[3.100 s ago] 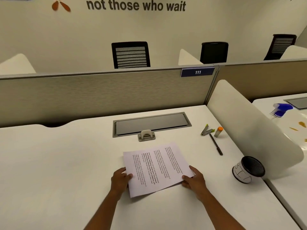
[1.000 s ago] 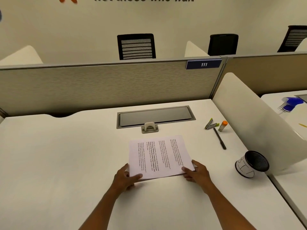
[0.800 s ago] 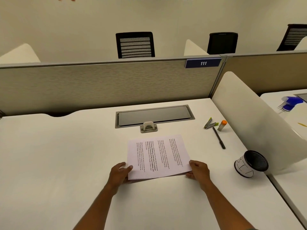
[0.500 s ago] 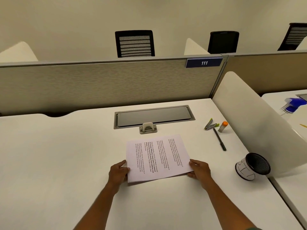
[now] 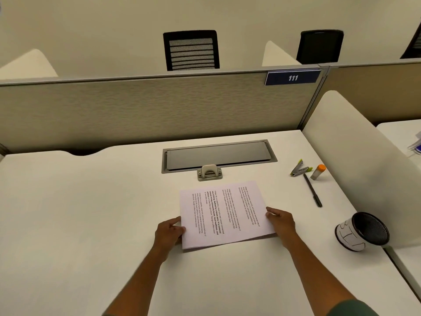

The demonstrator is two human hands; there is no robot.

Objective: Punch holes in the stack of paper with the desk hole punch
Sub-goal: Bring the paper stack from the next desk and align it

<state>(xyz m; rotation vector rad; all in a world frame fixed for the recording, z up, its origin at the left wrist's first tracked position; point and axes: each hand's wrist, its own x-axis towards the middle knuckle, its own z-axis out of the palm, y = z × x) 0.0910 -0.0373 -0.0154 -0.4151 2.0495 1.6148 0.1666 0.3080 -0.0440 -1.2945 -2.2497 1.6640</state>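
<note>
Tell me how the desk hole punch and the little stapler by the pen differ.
The hole punch is beige and squat, sitting flat just beyond the paper stack; the stapler is grey metal with yellow-green tips, off to the right beside the pen. The punch lies square to the desk edge; the stapler lies at an angle with its two arms spread apart. Both rest untouched on the white desk.

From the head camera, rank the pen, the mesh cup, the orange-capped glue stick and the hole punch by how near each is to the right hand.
Measured from the right hand:
1. Pen, just beyond it to the right.
2. Mesh cup, lying on its side farther right.
3. Hole punch, beyond the paper, to the left.
4. Glue stick, far right, past the pen.
The punch and glue stick are close to call.
</note>
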